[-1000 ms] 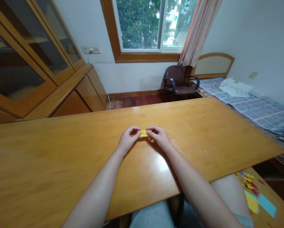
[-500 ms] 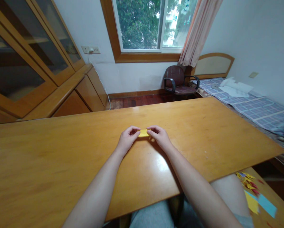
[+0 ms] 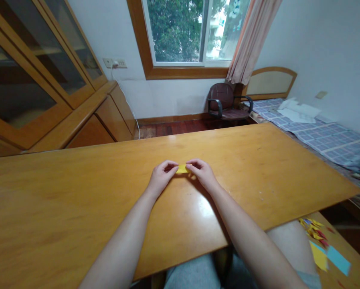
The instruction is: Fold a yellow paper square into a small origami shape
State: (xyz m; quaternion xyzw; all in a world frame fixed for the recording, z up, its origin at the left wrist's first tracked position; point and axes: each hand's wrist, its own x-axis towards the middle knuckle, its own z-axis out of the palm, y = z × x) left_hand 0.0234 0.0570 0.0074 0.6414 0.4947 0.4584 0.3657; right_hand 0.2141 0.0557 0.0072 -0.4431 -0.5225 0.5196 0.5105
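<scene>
Between my two hands is a small piece of yellow paper (image 3: 182,168), held just over the wooden table (image 3: 77,200). My left hand (image 3: 164,173) pinches its left end between thumb and fingers. At the other end, my right hand (image 3: 202,171) grips it the same way. The paper looks like a short, narrow strip; my fingertips cover both ends, and any folds in it are too small to make out.
Below the table's right front edge, a lower wooden surface holds a yellow sheet (image 3: 319,257), a light blue sheet (image 3: 338,260) and a pile of small coloured paper pieces (image 3: 314,230). Beyond the table stand a brown armchair (image 3: 223,98), a bed (image 3: 318,128) and a cabinet (image 3: 90,120).
</scene>
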